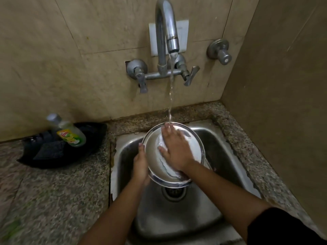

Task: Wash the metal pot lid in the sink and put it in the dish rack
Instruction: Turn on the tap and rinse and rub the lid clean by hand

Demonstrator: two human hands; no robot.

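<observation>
the metal pot lid (185, 138) is held tilted over the middle of the steel sink (228, 156), its far rim raised toward the wall, its near rim low, just above the drain (174, 192). the water stream (170, 89) from the faucet (165, 29) lands at the lid's far edge, right at the fingertips of the right hand.

the left hand (140, 167) grips the lid's left rim — fingers curled closed around the edge, thumb tip showing at the rim. the right hand (174, 147) lies flat on the lid's inner face, fingers spread and extended, pressing rather than gripping; nothing is held in it. foam or wet sheen shows beside the fingers.

open room: the lid fills most of the basin's width. on the left its rim is close to the sink wall, the left hand between them. on the right a narrow band of bare basin shows before the wall. the near part of the basin is open, crossed only by both forearms.

left of the sink, on the speckled granite counter (58, 191), a black tray (85, 152) holds a dish soap bottle (70, 135) and a dark scrub pad (50, 150), well apart from the lid. the counter on the right is a thin strip against the side wall (283, 103).
</observation>
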